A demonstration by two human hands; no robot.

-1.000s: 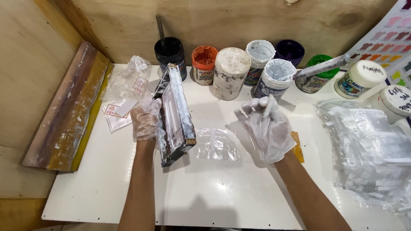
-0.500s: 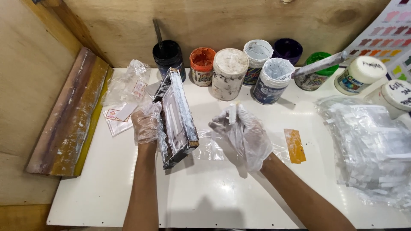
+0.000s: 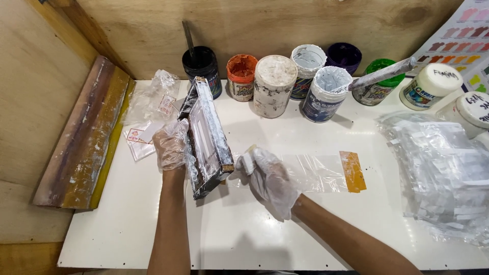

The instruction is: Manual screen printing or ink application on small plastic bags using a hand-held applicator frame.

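Left hand (image 3: 170,147), in thin clear glove, clamped on edge of small ink-crusted rectangular screen frame (image 3: 206,136), tilted up on its long side, same as 0.5 s ago. Right hand (image 3: 269,179), gloved too, moved from mid-air w/ fingers spread down onto flat clear plastic bag with orange strip (image 3: 326,172); palm down, fingertips at bag's left end beside frame's lower corner, pinching small pale piece, hard to tell what. Bag now spread flat on white table (image 3: 254,229) vs. crumpled before, looks set for frame to drop. Behind: row of 8 or so ink tubs (image 3: 275,84); heap of clear bags (image 3: 443,173) at right; wooden squeegee (image 3: 84,137) at left.
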